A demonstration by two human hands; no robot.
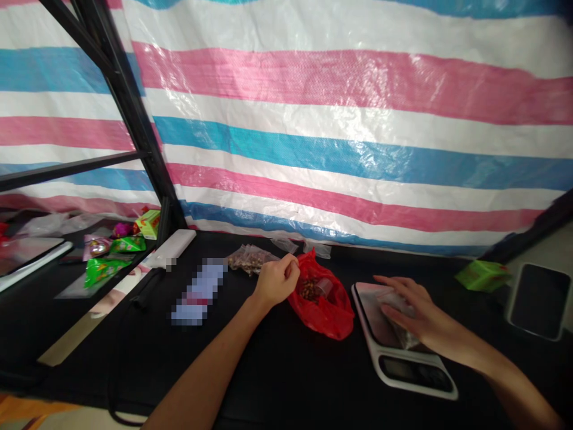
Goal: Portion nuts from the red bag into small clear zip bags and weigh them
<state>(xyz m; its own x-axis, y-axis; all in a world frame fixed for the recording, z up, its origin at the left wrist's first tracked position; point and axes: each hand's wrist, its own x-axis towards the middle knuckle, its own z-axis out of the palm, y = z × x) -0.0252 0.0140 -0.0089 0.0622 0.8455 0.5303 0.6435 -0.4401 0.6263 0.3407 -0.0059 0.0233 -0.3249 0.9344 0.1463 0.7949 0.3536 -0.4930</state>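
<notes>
My left hand (276, 278) is closed at the left rim of a red plastic bag (333, 319), its fingers curled on the edge. Inside the opened bag are small brown pieces (308, 290) and a little clear cup (323, 287). Over on the right, my right hand (414, 310) is above a white kitchen scale (379, 373). Between its thumb and fingers is a small clear plastic bag (406, 338), which rests on the scale's plate. The palm hides part of that bag. Behind my left hand lies a clear bag of brown pieces (250, 259).
Green wrapped packets (102, 272) and a tablet-like device (27, 257) are at the left. A white power strip (174, 248) and black cable (117, 352) lie nearby. A green box (482, 276) and a phone (537, 301) are at the right. Striped sheeting (340, 137) hangs behind.
</notes>
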